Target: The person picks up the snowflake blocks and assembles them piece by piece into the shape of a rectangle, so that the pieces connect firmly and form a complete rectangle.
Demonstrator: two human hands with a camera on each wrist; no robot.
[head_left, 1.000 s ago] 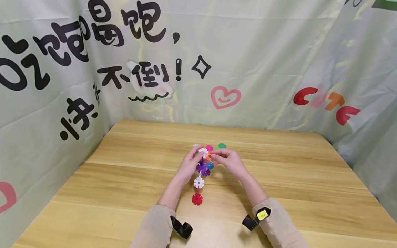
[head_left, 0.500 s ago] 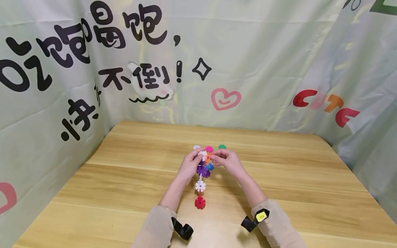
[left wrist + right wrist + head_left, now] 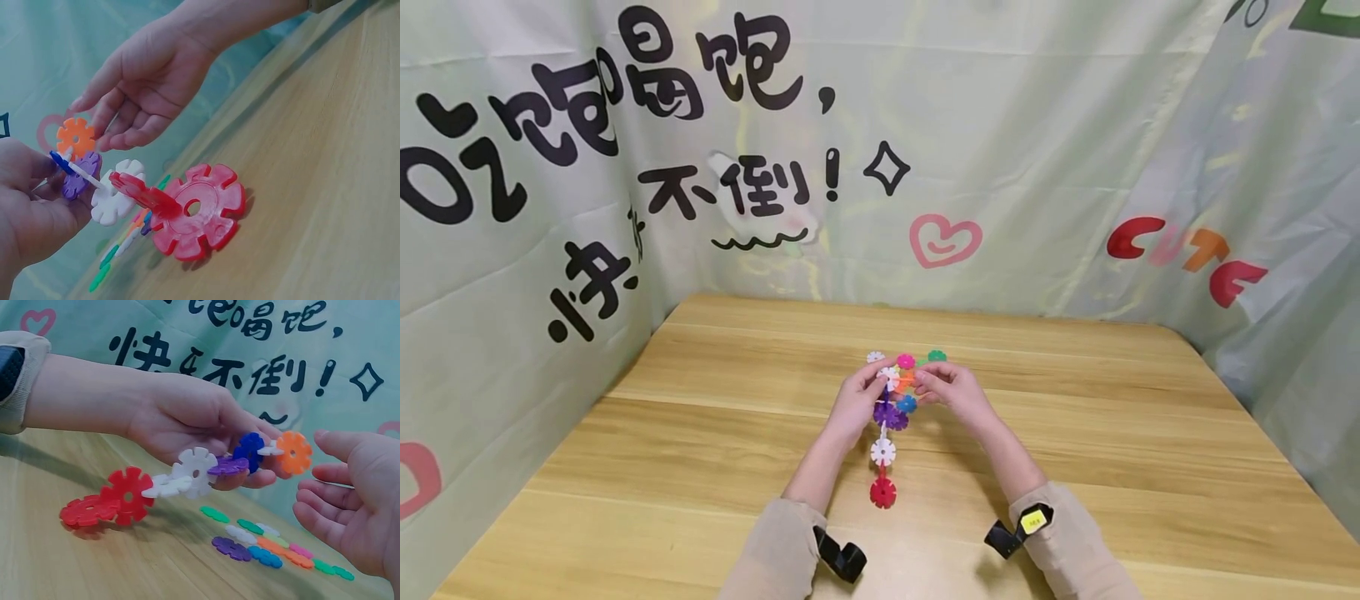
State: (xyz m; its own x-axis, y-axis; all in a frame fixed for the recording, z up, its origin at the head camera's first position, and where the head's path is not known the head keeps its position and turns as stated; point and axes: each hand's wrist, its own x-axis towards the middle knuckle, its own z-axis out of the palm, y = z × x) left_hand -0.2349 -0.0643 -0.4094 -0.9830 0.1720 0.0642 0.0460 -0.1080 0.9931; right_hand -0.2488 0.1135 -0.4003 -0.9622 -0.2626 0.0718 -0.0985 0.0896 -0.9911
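Had at far left a pale curtain (image 3: pixel 475 358) with black characters (image 3: pixel 662 92), behind a wooden table (image 3: pixel 722 358). Wore a black device (image 3: pixel 847 560) at the left sleeve (image 3: pixel 775 542). Raised the left hand (image 3: pixel 852 404) above the table, fingers bent around a chain (image 3: pixel 203 464) of slotted flower discs, grasping the stretch about the blue disc (image 3: pixel 249 450); could not tell the exact contact of each fingertip, some being hidden. Held the chain slanting in the air, from two red discs (image 3: pixel 119 484) at the near end through two white discs (image 3: pixel 167 486), a purple disc (image 3: pixel 228 465), the blue disc and another white disc (image 3: pixel 270 450) to an orange disc (image 3: pixel 292 464). Could not tell any contact between red end and table. Had loose discs (image 3: pixel 231 548) of several colours lying flat on the table beyond. Held the right hand (image 3: pixel 958 392) just beside the orange disc, fingers released and slightly bent, thumb near its edge. Wore another black device (image 3: pixel 1003 540), yellow-labelled, at the right sleeve (image 3: pixel 1075 542). Had coloured letters (image 3: pixel 1206 250) on the curtain at far right.
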